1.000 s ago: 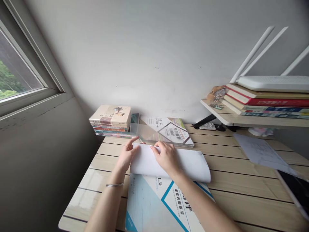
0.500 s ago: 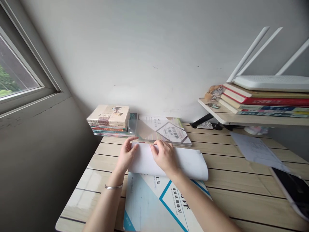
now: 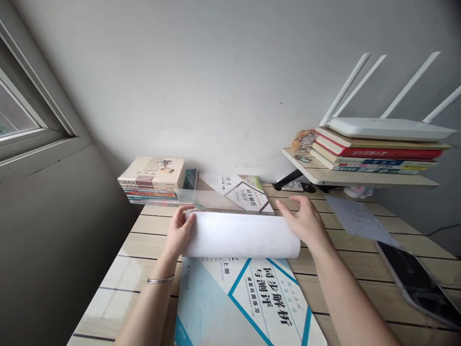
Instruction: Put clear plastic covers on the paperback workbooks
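Note:
A blue and white workbook (image 3: 212,302) lies on the desk in front of me. Across its upper part is a white sheet of paper (image 3: 241,235), curled over in a rounded fold. My left hand (image 3: 180,230) pinches the sheet's left end, thumb on top and fingers behind. At the sheet's upper right corner hovers my right hand (image 3: 304,221), thumb and fingers apart; whether a fingertip touches the paper I cannot tell. Just behind the sheet, a clear plastic sheet (image 3: 194,198) overlaps a second workbook (image 3: 248,192) with a brown and white cover.
At the back left stands a stack of books (image 3: 153,175). A raised shelf (image 3: 374,179) on the right carries more books (image 3: 374,153) and a white router (image 3: 389,127). A loose paper (image 3: 360,218) and a black phone (image 3: 418,283) lie on the slatted desk (image 3: 122,269).
My right hand has moved right, from the middle of the white sheet to its right end, and its fingers have spread. The left hand keeps its hold. The view has shifted slightly right.

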